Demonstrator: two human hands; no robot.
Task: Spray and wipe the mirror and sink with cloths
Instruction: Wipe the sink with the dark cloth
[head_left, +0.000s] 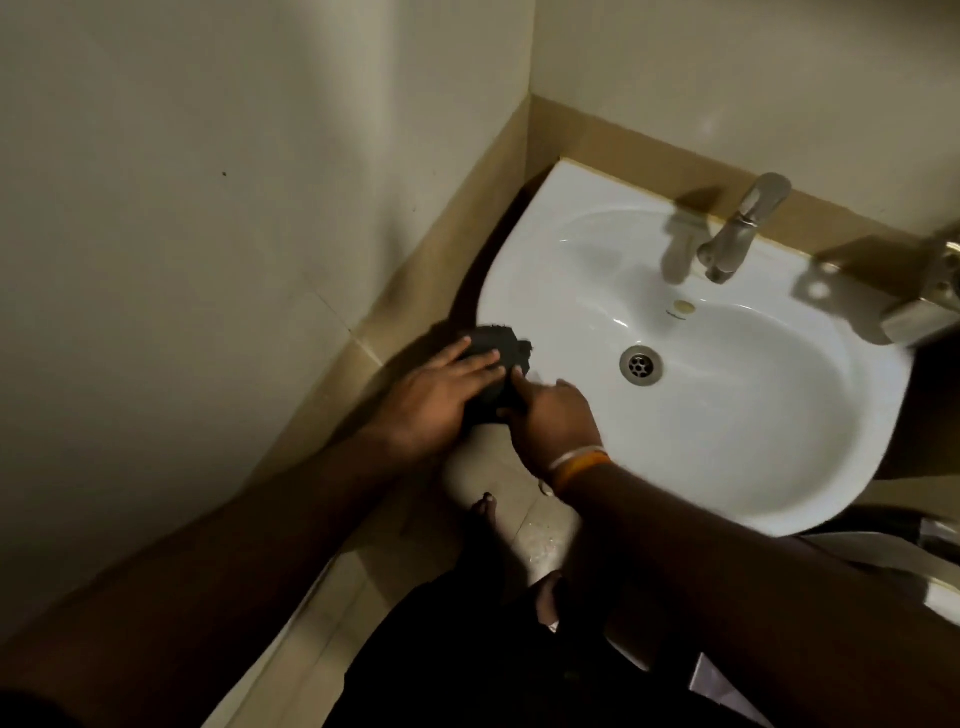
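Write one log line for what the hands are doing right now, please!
left hand: fingers flat on dark cloth | right hand: grips cloth | place: left rim of sink | tap: untouched

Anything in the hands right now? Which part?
A dark cloth, at the sink's left rim. The left hand lies over its left side, fingers fairly straight; the right hand pinches its lower right edge.
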